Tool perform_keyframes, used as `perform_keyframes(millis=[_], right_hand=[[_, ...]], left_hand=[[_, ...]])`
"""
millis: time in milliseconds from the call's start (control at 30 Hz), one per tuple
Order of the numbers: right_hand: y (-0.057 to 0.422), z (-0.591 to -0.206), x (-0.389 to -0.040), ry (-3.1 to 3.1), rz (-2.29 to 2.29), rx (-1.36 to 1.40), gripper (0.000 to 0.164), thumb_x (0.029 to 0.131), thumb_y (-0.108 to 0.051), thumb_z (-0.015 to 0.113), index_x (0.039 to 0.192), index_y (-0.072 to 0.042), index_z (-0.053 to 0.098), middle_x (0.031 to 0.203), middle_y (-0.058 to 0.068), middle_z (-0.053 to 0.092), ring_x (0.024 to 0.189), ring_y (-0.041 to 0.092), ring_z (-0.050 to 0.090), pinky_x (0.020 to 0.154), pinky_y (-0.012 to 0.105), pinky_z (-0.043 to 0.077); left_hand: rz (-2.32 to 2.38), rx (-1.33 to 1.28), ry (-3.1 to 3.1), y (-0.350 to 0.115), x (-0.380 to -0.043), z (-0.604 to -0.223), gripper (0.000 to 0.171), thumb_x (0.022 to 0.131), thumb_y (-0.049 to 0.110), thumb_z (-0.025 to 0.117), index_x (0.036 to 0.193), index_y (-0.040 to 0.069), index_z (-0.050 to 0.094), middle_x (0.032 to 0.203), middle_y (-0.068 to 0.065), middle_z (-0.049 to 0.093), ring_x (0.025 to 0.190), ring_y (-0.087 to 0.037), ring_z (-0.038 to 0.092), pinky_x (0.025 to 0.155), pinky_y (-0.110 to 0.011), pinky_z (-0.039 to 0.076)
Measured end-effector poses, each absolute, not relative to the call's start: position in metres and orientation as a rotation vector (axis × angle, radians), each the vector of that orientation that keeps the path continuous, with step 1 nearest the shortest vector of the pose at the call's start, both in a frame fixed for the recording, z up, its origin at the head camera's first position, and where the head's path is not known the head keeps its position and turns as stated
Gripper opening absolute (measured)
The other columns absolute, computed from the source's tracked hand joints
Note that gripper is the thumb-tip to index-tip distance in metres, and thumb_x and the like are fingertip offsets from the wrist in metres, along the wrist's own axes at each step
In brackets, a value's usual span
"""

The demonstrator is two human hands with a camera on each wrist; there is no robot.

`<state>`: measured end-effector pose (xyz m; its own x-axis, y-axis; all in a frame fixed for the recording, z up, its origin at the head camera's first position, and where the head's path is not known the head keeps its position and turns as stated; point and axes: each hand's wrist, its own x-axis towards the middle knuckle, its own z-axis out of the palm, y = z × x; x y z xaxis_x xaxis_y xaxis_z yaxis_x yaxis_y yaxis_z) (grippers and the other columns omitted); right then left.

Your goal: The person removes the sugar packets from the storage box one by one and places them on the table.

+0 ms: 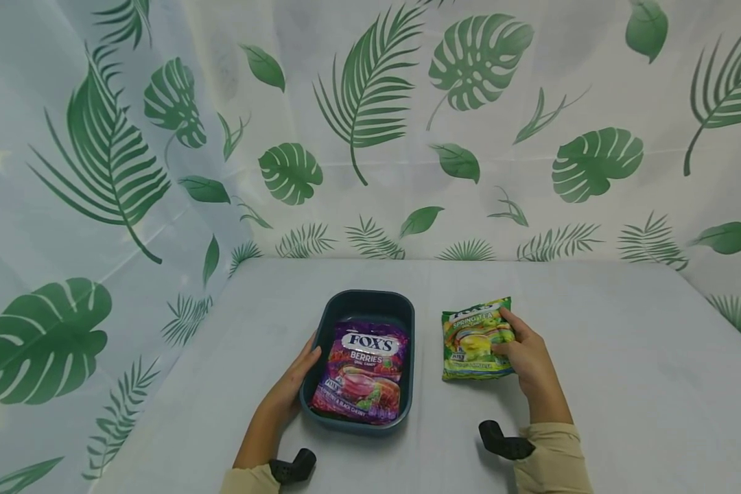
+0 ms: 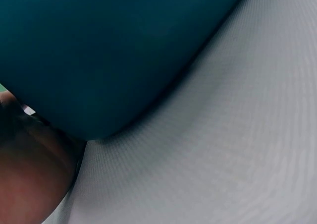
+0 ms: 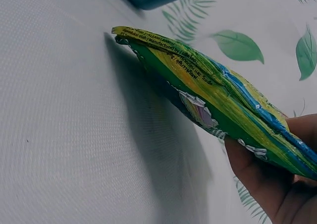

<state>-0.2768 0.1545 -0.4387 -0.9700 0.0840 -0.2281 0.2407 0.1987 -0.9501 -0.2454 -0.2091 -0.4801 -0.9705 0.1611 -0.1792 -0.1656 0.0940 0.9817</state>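
A dark teal tub (image 1: 361, 429) stands on the white table, a purple bag of Fox's Berries candy (image 1: 364, 374) lying face up inside it. My left hand (image 1: 289, 384) holds the tub's left side, thumb at the rim; in the left wrist view the tub's outer wall (image 2: 109, 60) hides most of the fingers. To the right of the tub, my right hand (image 1: 527, 353) pinches the right edge of a green and yellow bag of Fox's Spring Tea candy (image 1: 469, 343). Seen edge-on in the right wrist view, this bag (image 3: 198, 90) is tilted above the table, its shadow beneath.
White cloth covers the table (image 1: 642, 384). A leaf-print curtain (image 1: 395, 192) hangs along its back edge and down the left side. Black wrist mounts (image 1: 505, 442) sit on both sleeves, close over the tabletop.
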Motion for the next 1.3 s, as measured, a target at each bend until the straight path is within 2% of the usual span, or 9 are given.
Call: perform_keyframes(millis=[500,700,1000,1300], right_hand=[[0.1557,-0.4443,-0.2771,2.389,-1.805,0.376,0.076,0.082,0.006,0.048,0.147,-0.017,0.015,0.152,0.016,0.011,0.135,0.039,0.021,0.105,0.052,0.025],[0.1573,-0.4434,-0.2773,2.388,-1.772,0.354,0.076,0.083,0.005,0.047,0.147,-0.016,0.012,0.152,0.017,0.007,0.137,0.042,0.015,0.108,0.055,0.018],[0.1601,-0.4441,-0.2756,2.421,-1.711,0.3,0.076,0.085,0.002,0.047,0.147,-0.015,0.008,0.152,0.018,0.005,0.136,0.044,0.014,0.107,0.056,0.019],[0.1633,-0.4482,-0.2775,2.455,-1.627,0.32,0.075,0.086,-0.001,0.047,0.148,-0.015,0.008,0.152,0.02,0.004,0.136,0.046,0.009,0.106,0.06,0.016]], left_hand=[[1.966,-0.014,2.12,-0.2094,-0.2441,-0.4818,0.064,0.093,0.049,0.036,0.147,0.029,0.009,0.155,-0.004,0.001,0.141,-0.033,-0.007,0.106,-0.063,-0.003],[1.971,-0.015,2.115,-0.2093,-0.2436,-0.4797,0.063,0.094,0.048,0.036,0.147,0.029,0.009,0.155,-0.004,0.0,0.141,-0.033,-0.006,0.106,-0.062,-0.002],[1.989,0.042,2.098,-0.2109,-0.244,-0.4807,0.063,0.095,0.045,0.035,0.148,0.025,0.007,0.155,-0.005,0.001,0.141,-0.032,-0.006,0.108,-0.06,-0.002],[1.975,0.028,2.106,-0.2104,-0.2438,-0.48,0.064,0.094,0.048,0.036,0.148,0.026,0.007,0.155,-0.007,0.001,0.141,-0.035,-0.006,0.107,-0.062,-0.001]])
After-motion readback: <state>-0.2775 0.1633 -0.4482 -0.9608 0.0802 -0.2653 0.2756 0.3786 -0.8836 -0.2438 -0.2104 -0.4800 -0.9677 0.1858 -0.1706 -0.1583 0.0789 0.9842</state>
